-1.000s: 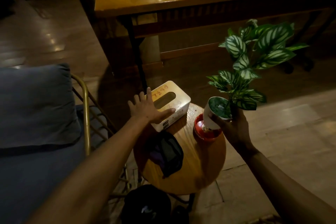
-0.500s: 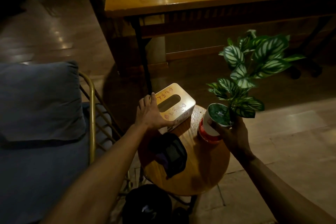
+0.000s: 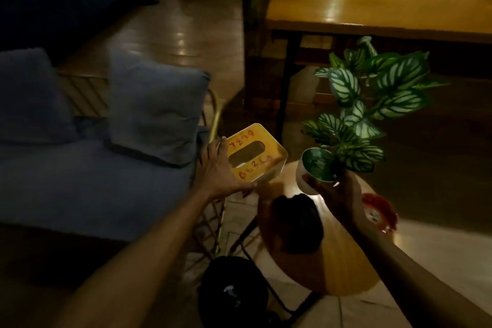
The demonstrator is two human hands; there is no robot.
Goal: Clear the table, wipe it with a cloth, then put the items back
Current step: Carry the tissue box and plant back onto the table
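Observation:
My left hand (image 3: 218, 170) grips the near left edge of a cream tissue box (image 3: 257, 156) with red writing, held in the air left of the small round wooden table (image 3: 332, 255). My right hand (image 3: 336, 194) holds a white pot (image 3: 306, 181) with a striped green plant (image 3: 372, 106) above the table's far side. A dark cloth (image 3: 295, 221) lies bunched on the tabletop. A red saucer (image 3: 379, 212) rests at the table's right edge, partly hidden by my right forearm.
A blue sofa (image 3: 87, 176) with two cushions and a brass frame stands to the left. A large wooden table (image 3: 372, 10) with white boxes is behind. A black round object (image 3: 231, 293) sits on the floor under the small table.
Both hands lifted their items off the small table. The tissue box moved left toward the sofa, the plant pot rose off the red saucer, and the camera swung left.

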